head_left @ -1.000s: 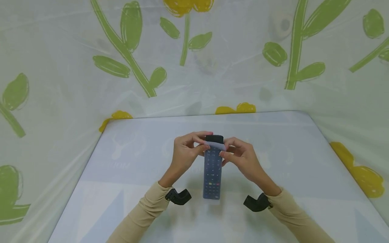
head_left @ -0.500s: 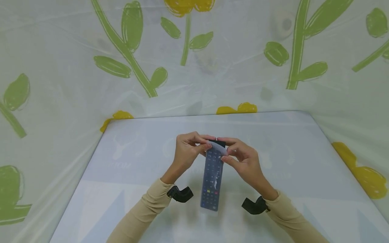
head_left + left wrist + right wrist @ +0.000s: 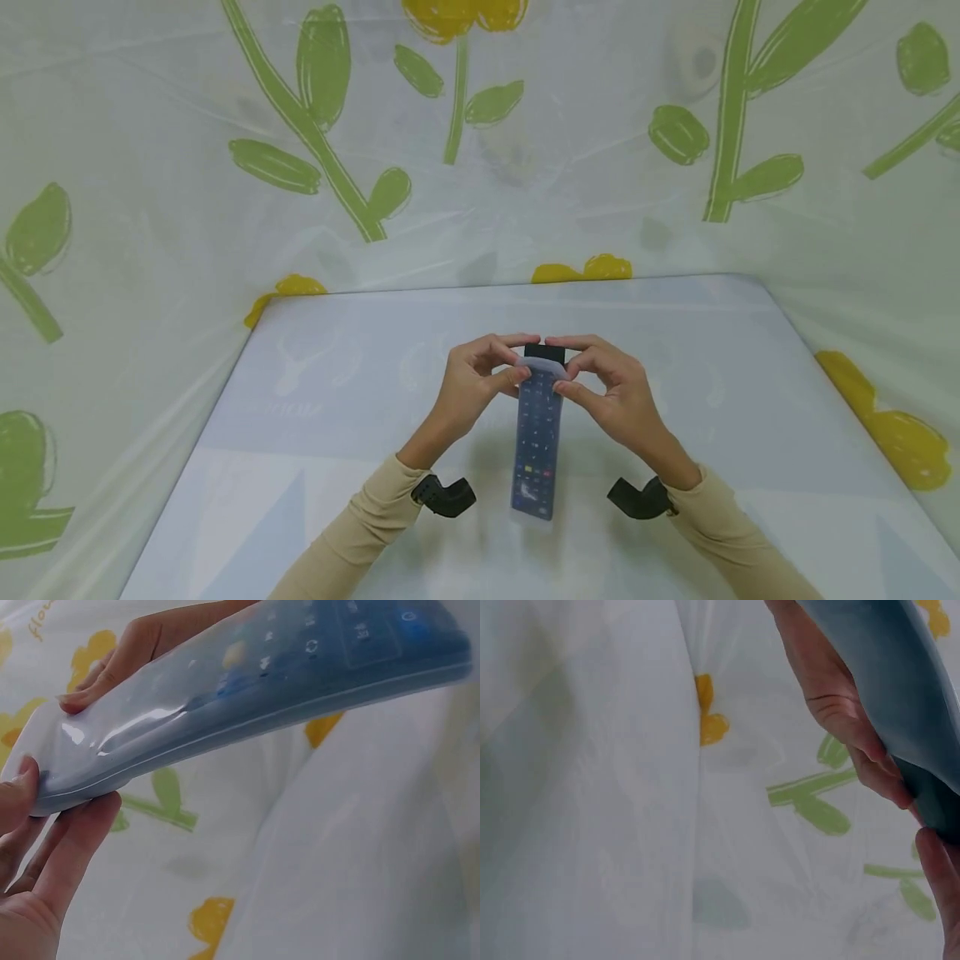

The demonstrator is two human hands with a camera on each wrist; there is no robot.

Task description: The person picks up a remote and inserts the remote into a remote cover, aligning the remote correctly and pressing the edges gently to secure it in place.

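A dark remote control [image 3: 536,433] hangs at a slant over the table in the head view, inside a translucent sleeve [image 3: 542,365]. The remote's black end [image 3: 545,352] sticks out beyond the sleeve's upper rim. My left hand [image 3: 474,383] pinches the sleeve's left edge near that rim, thumb on the front. On the other side my right hand [image 3: 617,392] pinches the right edge, its index finger stretched toward the black end. Glossy sleeve film [image 3: 142,724] covers the keys in the left wrist view. From the right wrist view, the back [image 3: 900,682] shows, with fingers on both sides.
Beneath the hands lies a pale table [image 3: 337,333] with faint printed shapes. A white curtain [image 3: 562,192] with green leaves and yellow flowers rises behind it and along both sides. Black wrist straps [image 3: 446,497] sit on both sleeved forearms.
Both hands and the remote have shifted slightly right. The remote's lower end swung left and nearer, then back right. The black end was partly covered half a second ago and shows more now.
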